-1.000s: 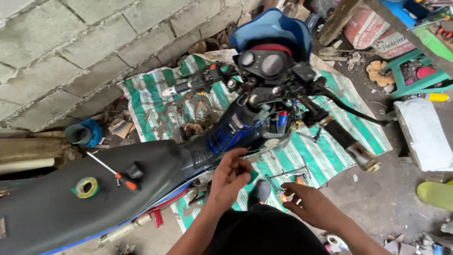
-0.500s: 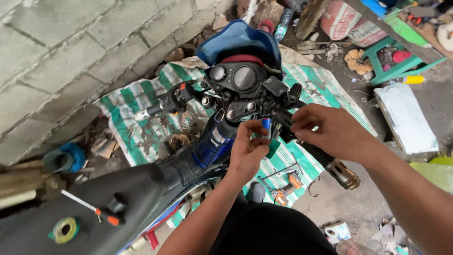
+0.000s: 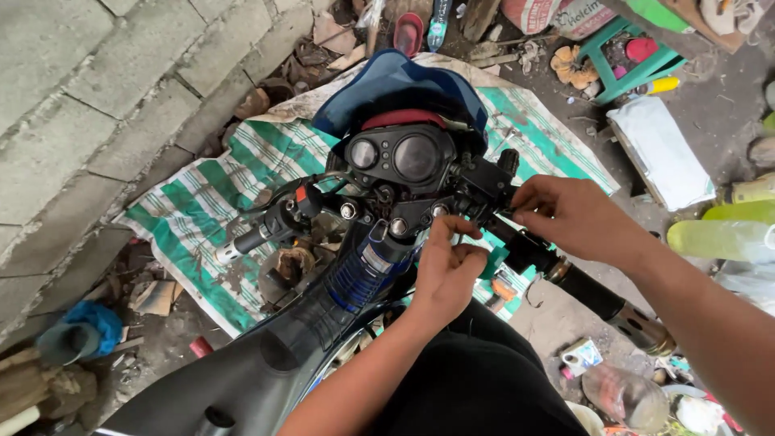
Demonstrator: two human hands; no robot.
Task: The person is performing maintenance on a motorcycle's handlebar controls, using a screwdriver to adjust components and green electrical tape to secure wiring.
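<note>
Both hands (image 3: 448, 270) (image 3: 569, 216) raised, fingertips pinching

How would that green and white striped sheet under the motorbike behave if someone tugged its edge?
The striped sheet looks thin and creased, so it would likely bunch up floppily. The motorbike stands on it, and debris lies on it too, so it probably would not slide free. Its dirty, worn look suggests it could tear.

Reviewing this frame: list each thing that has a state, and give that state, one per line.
left hand: fingertips pinched at the handlebar clamp, below the gauges
right hand: fingers closed on the right handlebar switch housing
motorcycle: parked, stripped, handlebar exposed
instrument cluster: mounted, dials dark
striped tarp: spread flat on the ground, dirty
green stool: upright, holding small items
clear bottle: lying on its side
</note>
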